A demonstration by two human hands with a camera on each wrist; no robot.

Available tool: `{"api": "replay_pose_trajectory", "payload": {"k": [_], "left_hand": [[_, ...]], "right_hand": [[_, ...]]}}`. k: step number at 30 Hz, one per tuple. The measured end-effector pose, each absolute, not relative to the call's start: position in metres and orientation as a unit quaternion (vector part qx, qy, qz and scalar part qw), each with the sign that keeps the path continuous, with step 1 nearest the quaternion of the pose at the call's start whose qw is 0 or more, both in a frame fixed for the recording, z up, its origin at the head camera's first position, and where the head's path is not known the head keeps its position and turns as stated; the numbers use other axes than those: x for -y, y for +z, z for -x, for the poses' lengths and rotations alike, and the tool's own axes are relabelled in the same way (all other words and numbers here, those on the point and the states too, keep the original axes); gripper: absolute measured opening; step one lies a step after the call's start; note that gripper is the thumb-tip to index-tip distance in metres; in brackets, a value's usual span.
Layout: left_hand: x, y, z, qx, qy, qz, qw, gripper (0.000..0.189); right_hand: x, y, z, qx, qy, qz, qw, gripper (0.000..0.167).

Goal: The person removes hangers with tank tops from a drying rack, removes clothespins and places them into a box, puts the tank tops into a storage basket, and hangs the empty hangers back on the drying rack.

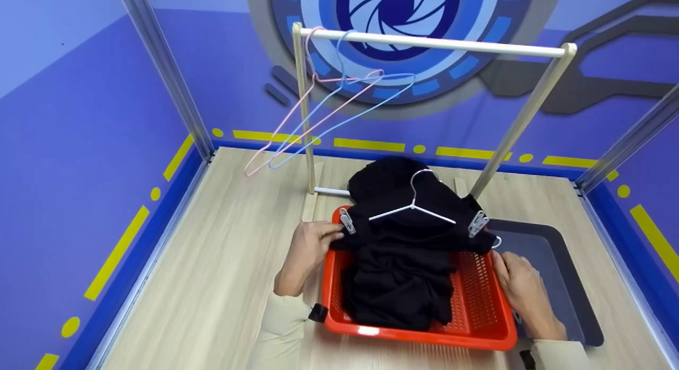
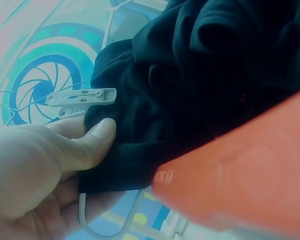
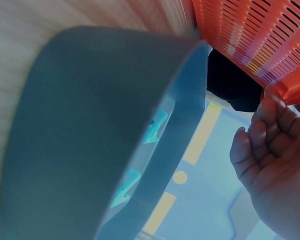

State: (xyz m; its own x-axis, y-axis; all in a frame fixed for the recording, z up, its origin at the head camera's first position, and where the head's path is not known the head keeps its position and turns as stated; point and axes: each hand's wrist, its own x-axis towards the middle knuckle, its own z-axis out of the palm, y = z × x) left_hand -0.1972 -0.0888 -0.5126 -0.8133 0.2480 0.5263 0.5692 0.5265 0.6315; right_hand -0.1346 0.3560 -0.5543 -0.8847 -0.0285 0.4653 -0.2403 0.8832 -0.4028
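A black garment lies bunched in a red plastic basket, its upper part spread over the far rim. A white wire hanger is set in it, with a pale clip on the left and another clip on the right. My left hand pinches the garment's left corner between thumb and fingers, beside the clip; a hanger loop pokes out below. My right hand is at the basket's right rim, near the garment's right corner, its fingers loosely bent in the right wrist view.
A wooden rack with a white rail stands behind the basket. A pink hanger and a blue hanger hang at its left end. Right of the basket lies a dark grey tray, holding teal clothespins. Printed walls enclose the table.
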Motion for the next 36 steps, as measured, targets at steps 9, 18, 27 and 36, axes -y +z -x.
{"api": "replay_pose_trajectory", "payload": {"k": [9, 18, 27, 36], "left_hand": [[0.089, -0.515, 0.194, 0.847, -0.430, 0.240, 0.200, 0.007], [0.088, -0.517, 0.192, 0.844, -0.427, 0.250, 0.207, 0.007], [0.091, -0.516, 0.190, 0.835, -0.438, 0.256, 0.211, 0.009], [0.092, -0.514, 0.188, 0.836, -0.444, 0.254, 0.197, 0.011]], "right_hand": [[-0.356, -0.540, 0.135, 0.959, 0.222, -0.022, 0.172, 0.029], [-0.360, -0.504, 0.142, 0.932, 0.302, -0.009, 0.199, 0.023], [-0.345, -0.479, 0.148, 0.915, 0.388, -0.063, 0.093, 0.055], [-0.339, -0.479, 0.159, 0.900, 0.416, -0.078, 0.101, 0.034]]}}
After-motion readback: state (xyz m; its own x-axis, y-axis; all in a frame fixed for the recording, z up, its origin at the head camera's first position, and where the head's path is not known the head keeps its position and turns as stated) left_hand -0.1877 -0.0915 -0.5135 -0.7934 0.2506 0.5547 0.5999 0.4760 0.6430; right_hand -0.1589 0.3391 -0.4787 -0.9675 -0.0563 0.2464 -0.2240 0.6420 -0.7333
